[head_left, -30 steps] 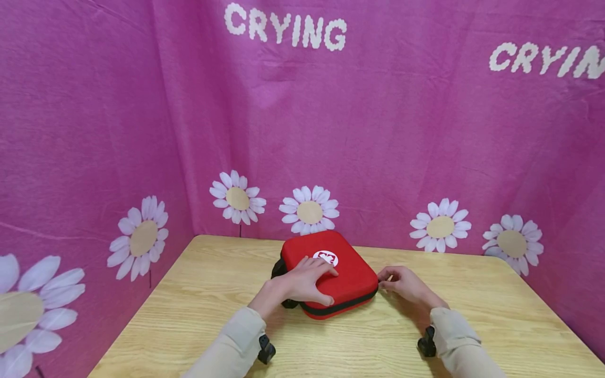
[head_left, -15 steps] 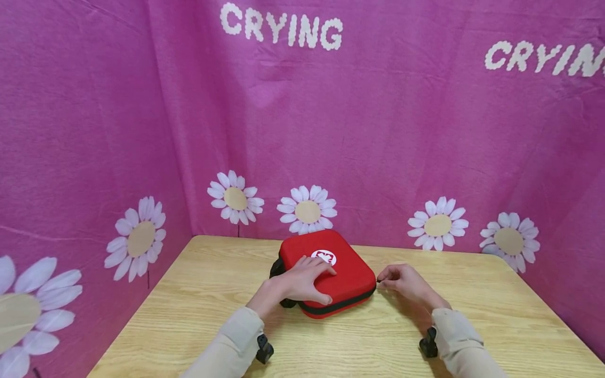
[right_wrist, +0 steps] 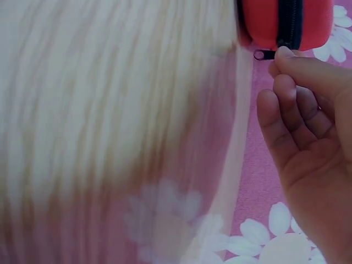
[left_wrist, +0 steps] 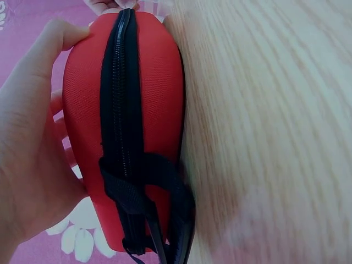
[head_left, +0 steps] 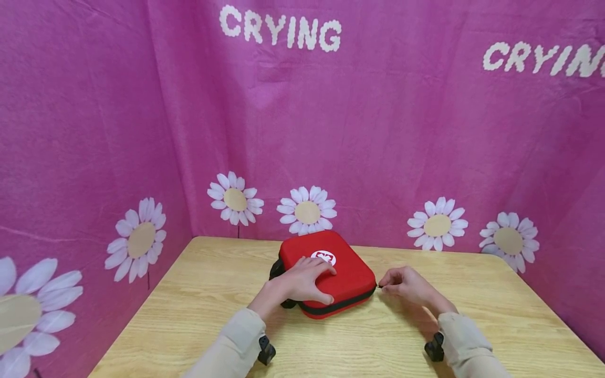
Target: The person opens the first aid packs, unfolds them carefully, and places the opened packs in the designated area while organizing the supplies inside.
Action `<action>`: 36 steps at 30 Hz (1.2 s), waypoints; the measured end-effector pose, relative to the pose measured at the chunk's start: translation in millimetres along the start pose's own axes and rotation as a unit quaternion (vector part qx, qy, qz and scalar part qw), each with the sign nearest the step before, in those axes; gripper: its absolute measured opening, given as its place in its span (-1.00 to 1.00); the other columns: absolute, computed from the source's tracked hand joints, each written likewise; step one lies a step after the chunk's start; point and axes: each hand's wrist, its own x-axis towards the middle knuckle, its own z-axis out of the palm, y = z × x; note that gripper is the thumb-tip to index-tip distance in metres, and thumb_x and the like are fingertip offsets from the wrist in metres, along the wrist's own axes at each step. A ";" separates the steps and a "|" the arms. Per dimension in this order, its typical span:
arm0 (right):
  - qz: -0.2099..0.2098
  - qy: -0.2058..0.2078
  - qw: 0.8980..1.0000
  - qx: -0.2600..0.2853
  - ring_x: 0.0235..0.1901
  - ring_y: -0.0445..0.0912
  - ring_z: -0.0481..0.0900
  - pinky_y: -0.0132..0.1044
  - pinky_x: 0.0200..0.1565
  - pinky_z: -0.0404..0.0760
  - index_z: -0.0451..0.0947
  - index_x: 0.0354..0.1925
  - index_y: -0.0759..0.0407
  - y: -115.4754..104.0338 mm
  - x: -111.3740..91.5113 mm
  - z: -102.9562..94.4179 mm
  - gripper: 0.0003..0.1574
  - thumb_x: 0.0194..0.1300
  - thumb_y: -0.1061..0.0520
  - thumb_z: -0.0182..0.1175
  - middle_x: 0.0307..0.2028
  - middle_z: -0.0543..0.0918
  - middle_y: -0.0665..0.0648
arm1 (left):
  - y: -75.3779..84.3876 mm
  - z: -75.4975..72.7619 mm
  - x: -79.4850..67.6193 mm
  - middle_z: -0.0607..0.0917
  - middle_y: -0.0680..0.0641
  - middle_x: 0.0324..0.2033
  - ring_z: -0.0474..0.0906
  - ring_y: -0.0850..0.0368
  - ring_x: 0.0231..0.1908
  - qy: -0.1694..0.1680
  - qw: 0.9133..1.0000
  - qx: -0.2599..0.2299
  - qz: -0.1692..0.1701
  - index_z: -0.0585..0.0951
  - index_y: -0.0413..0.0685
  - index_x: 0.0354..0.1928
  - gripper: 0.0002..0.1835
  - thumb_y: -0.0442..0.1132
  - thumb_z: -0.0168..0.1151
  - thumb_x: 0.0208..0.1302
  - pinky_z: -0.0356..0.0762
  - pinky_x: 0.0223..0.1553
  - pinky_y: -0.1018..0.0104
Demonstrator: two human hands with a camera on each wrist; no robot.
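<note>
The red case (head_left: 347, 275) lies flat on the wood-grained surface (head_left: 212, 294), set at an angle towards its far edge, between the person's two hands. The left hand (head_left: 302, 283) rests on top with its fingers spread and the thumb apart from them, the fingertips reaching the edge of a white oval badge (head_left: 326, 256) that bears a red emblem. The right hand (head_left: 410, 286) is at the case's right-hand corner, thumb and forefinger pinching the small black zipper pull (right_wrist: 266, 55), whose ringed end pokes out past the thumb; the other fingers curl loosely below. A black zipper band (left_wrist: 118, 99) runs round the side of the case, though from here I can't tell how far along it is done up. On the left side a black handle (left_wrist: 148, 190) hangs slack. Both arms wear pale beige sleeves (head_left: 241, 331), and a little black device (head_left: 266, 350) sits at each wrist. Behind everything hangs a magenta cloth (head_left: 378, 131), printed with white daisies (head_left: 437, 225) and, higher up, the word "CRYING" in white letters (head_left: 308, 33).
</note>
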 end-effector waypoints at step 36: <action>-0.008 -0.029 0.999 0.021 -0.47 -0.20 0.61 -0.31 -0.38 0.64 0.59 -0.24 0.44 -16.2 -10.3 1.0 -0.88 0.26 0.36 0.24 -0.43 0.67 0.30 | 4.8 8.6 2.2 0.39 0.11 0.36 0.24 0.02 0.40 0.041 0.997 0.057 -0.013 0.45 0.40 0.31 -0.33 0.30 0.24 0.12 0.07 0.45 -0.14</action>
